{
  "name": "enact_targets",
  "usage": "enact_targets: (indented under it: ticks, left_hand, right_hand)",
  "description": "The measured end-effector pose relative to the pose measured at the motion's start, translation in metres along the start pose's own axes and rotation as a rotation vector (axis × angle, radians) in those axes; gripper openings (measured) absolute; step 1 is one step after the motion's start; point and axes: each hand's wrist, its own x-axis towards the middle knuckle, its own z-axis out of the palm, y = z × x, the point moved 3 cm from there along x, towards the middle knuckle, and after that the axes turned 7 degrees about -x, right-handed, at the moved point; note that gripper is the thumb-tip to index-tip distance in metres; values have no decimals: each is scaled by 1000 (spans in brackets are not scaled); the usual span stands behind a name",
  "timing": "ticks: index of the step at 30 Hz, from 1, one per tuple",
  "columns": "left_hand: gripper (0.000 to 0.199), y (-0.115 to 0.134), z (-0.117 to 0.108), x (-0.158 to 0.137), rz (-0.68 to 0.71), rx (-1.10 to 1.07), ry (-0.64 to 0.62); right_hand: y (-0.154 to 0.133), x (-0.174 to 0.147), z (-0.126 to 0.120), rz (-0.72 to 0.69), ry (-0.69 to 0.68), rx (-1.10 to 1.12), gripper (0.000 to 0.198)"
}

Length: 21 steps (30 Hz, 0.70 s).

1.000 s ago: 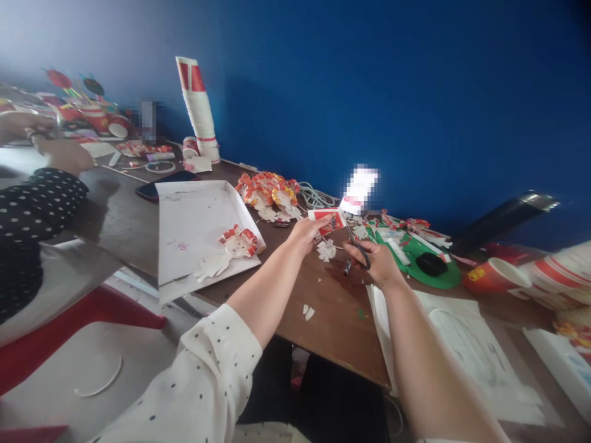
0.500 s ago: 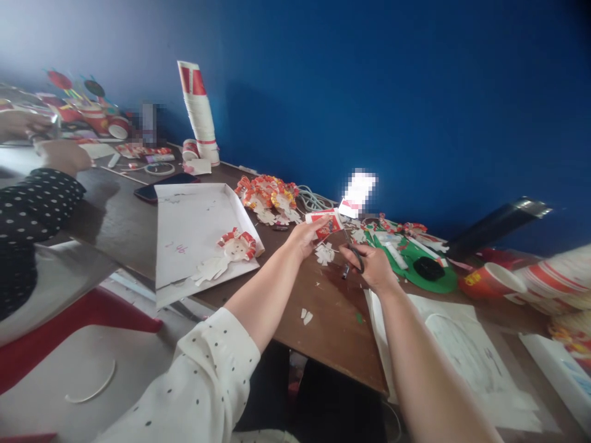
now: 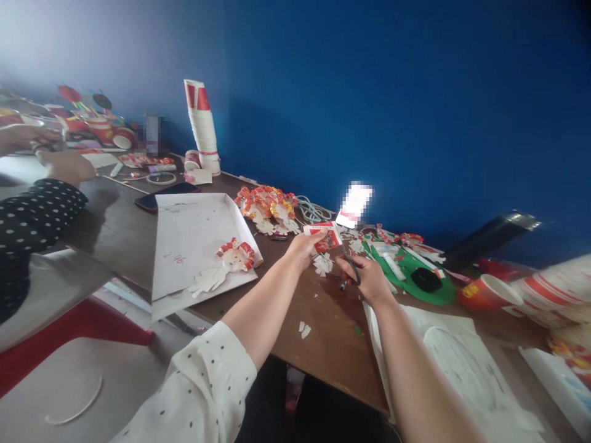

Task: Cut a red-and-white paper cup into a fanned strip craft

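Note:
My left hand is closed on a red and white piece of paper cup, its printed side facing me. Just right of it, my right hand grips a pair of scissors by the dark handles. The blades point toward the lower right edge of the cup piece; whether they touch it I cannot make out. Small white paper cutouts lie on the brown table below the cup piece. Two white scraps rest nearer to me.
A white box lid at left bears a red-curled paper figure. Behind are piled figures and a tall cup stack. At right lie a green disc and a black bottle. A co-worker's hands are far left.
The camera view has tipped slightly, so most things sit a little lower. Both my hands keep their holds on the cup piece and the scissors, with only slight movement.

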Motion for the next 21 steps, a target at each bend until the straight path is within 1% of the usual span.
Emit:
enact_targets:
  ticks: [6, 15, 18, 21]
  left_hand:
    - [8, 0, -1, 2, 1, -19, -33]
    - [6, -4, -3, 9, -15, -83, -82]
    - [6, -2, -5, 8, -61, -56, -57]
    - [16, 0, -8, 8, -102, 16, 12]
  right_hand:
    - [0, 0, -1, -24, 15, -31, 45]
    - [-4, -1, 0, -29, 28, -28, 44]
    - [-1, 1, 2, -32, 14, -33, 46]
    - [4, 2, 5, -35, 2, -24, 45]
